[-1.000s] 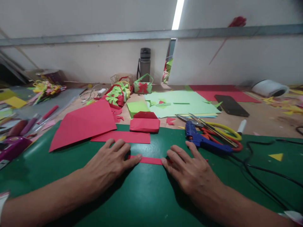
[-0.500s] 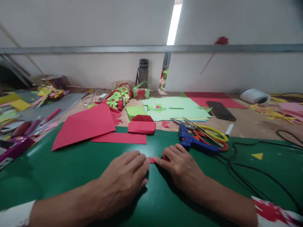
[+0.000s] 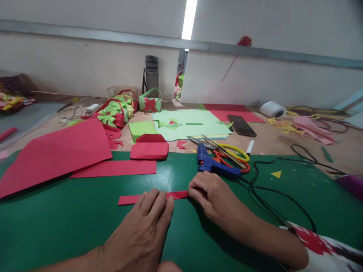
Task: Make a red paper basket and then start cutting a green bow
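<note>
A narrow red paper strip (image 3: pixel 127 200) lies across the green mat (image 3: pixel 93 223). My left hand (image 3: pixel 146 223) rests flat over the middle of the strip, its fingers stretched out and pressing down. At the strip's right end, my right hand (image 3: pixel 214 194) pinches the paper between thumb and curled fingers. Beyond the hands lie a wider red paper strip (image 3: pixel 121 168), a large red paper sheet (image 3: pixel 62 151) and a folded red paper box (image 3: pixel 149 149). Just past my right hand is a blue glue gun (image 3: pixel 215 164).
Scissors with yellow and orange handles (image 3: pixel 238 151) lie beside the glue gun, whose black cable (image 3: pixel 255 189) trails right. Farther back are pale green sheets (image 3: pixel 195 128), a phone (image 3: pixel 241 125), a bottle (image 3: pixel 152 77) and small paper baskets (image 3: pixel 149 104).
The view has turned right. My left hand has shifted and flattened along the strip, and more of the strip shows on both sides of it. My right hand now pinches its end.
</note>
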`<state>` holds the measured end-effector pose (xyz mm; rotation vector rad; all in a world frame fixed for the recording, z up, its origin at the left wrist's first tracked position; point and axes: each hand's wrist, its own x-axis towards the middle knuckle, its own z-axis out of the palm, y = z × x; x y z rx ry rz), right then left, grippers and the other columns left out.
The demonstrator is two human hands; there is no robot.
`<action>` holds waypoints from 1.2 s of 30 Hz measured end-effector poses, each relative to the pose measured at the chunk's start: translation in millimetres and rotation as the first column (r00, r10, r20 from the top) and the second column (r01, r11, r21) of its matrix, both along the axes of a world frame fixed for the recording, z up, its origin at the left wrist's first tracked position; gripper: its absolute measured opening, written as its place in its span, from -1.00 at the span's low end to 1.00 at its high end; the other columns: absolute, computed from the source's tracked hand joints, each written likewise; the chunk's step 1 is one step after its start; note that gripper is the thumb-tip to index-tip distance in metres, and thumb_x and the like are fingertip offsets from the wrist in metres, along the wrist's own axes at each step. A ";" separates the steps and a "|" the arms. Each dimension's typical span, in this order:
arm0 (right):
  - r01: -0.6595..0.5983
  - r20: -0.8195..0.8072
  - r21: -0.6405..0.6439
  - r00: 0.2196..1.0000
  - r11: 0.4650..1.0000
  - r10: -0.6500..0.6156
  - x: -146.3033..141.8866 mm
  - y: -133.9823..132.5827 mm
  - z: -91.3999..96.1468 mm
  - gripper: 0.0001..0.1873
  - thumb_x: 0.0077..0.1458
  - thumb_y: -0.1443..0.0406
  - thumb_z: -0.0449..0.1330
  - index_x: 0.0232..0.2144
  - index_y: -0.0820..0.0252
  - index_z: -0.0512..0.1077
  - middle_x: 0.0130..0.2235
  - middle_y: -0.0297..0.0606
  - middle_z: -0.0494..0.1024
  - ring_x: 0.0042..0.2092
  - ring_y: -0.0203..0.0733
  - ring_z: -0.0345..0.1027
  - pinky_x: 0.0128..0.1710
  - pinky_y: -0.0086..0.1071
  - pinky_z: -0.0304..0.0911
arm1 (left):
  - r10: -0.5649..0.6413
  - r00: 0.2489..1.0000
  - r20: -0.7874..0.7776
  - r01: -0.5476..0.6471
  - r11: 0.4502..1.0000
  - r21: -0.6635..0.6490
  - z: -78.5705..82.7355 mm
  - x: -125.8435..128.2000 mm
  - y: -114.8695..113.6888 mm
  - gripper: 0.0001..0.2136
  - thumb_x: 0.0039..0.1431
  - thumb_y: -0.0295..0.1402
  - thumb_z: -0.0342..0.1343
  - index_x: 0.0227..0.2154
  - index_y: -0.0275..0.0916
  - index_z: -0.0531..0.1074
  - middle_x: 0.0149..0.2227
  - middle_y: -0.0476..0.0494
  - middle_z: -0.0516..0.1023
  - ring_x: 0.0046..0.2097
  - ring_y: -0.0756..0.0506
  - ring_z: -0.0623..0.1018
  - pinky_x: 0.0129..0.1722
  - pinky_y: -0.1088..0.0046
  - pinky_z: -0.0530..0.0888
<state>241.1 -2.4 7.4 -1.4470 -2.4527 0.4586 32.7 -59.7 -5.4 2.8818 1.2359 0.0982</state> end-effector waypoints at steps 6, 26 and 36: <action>0.011 0.150 0.057 0.989 0.998 -0.020 1.1 1.2 -2.8 -0.75 0.16 0.37 0.05 -0.56 0.21 0.31 -0.41 -0.28 0.36 -0.33 -0.20 0.16 -0.29 -0.34 0.07 | 0.005 0.998 -0.055 -0.013 0.989 -0.147 -12.0 5.1 8.8 -0.13 0.01 0.28 -0.31 0.16 -0.37 0.19 0.11 -0.43 0.31 0.11 -0.42 0.22 0.02 0.01 0.25; -0.103 0.416 0.355 0.907 0.929 -0.059 22.6 -0.7 -5.5 -0.80 0.05 0.42 0.04 -0.56 0.18 0.38 -0.45 -0.21 0.42 -0.39 -0.12 0.21 -0.34 -0.26 -0.04 | 0.151 0.988 -0.037 -0.155 0.952 -0.264 4.7 34.7 13.8 -0.12 -0.01 0.29 -0.35 0.19 -0.30 0.15 0.02 -0.50 0.32 0.00 -0.49 0.23 -0.10 -0.33 0.19; -0.139 0.462 0.577 0.868 0.805 -0.182 34.5 -19.6 0.2 -0.80 -0.03 0.52 0.09 -0.55 0.24 0.43 -0.47 -0.15 0.47 -0.38 -0.04 0.28 -0.34 -0.21 0.04 | 0.152 0.988 0.023 -0.145 0.970 -0.196 10.1 36.9 8.9 -0.22 0.01 0.27 -0.36 0.19 -0.09 0.12 -0.06 -0.41 0.33 -0.05 -0.43 0.26 -0.23 -0.18 0.32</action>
